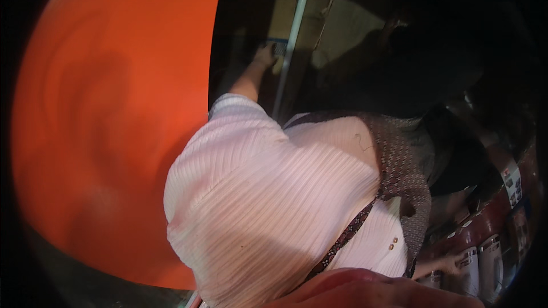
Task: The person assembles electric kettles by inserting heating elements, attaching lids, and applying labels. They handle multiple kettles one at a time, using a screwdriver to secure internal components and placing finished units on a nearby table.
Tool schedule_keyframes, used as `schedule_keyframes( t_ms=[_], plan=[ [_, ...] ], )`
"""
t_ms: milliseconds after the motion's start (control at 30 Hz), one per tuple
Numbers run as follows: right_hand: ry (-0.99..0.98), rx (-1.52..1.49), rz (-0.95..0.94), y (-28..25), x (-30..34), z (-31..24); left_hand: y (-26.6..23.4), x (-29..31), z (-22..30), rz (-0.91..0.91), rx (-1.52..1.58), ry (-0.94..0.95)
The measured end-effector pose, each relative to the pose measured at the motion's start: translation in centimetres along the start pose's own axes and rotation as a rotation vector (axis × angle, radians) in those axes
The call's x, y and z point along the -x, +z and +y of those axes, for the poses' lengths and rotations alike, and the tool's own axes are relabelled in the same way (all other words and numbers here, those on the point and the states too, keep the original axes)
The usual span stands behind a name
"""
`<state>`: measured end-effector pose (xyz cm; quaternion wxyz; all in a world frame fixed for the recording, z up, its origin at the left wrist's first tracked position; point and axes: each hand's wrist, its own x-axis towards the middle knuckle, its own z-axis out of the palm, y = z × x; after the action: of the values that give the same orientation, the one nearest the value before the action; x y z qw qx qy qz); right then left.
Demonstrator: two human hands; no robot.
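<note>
White, finely ribbed fabric forms a broad garment [268, 199], and beyond its short sleeve the left hand [265, 55] reaches out at the end of a bare forearm. That hand is at a small, dark blue-grey patch with a mesh-like texture [279, 48], the thing being reached for, well beyond the garment and just beside a pale, slender, straight tube [294, 28]. Dimness hides the fingers: I cannot tell whether they are spread, pressed together or pinching the patch. A smooth, bright orange panel [108, 114] stands left of the garment; brown dotted cloth [402, 157] lies along its right side. Past that cloth, to the lower right of the garment, a bare forearm [436, 265] points toward pale, rounded packages [490, 262]; whether it ends in the right hand, and how those fingers stand, I cannot tell. Reaching well here probably means turning the gaze toward the far hand, keeping the wrist clear of the tube, and steadying the arm before any pressure.
</note>
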<state>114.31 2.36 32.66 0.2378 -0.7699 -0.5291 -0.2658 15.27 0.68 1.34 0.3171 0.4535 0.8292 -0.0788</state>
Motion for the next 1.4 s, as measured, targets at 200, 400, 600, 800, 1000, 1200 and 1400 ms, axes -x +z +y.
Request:
schedule_keyframes(
  t_ms=[200, 400, 600, 800, 1000, 1200, 1400],
  plan=[
    [-0.333, 0.132, -0.146, 1.2, 2.1, -15.3, 12.4, 2.5, -18.8, 0.249, -0.699, 0.178],
    [0.092, -0.236, -0.153, 0.8, -5.3, -25.2, 0.2, -6.1, -4.5, 0.166, -0.093, 0.017],
    [0.183, -0.848, -0.658, 0.5, -2.9, -42.4, -24.3, -3.3, 26.5, 0.581, -0.179, 1.061],
    [-0.444, -1.401, -0.409, -2.4, -2.7, -53.8, -32.7, 16.1, 42.4, 0.922, -0.066, 1.954],
    [-0.646, -1.133, 0.092, -5.4, -8.4, -46.2, -37.5, 25.8, 49.1, 0.758, -0.004, 2.323],
    [-0.104, -1.371, -0.297, 4.1, -13.0, -37.0, -33.3, 19.0, 58.8, 0.216, 0.321, 1.962],
    [0.079, -0.331, -0.284, 15.2, -11.7, -25.3, -27.6, 13.0, 67.9, 0.243, 0.143, 1.480]
  ],
)
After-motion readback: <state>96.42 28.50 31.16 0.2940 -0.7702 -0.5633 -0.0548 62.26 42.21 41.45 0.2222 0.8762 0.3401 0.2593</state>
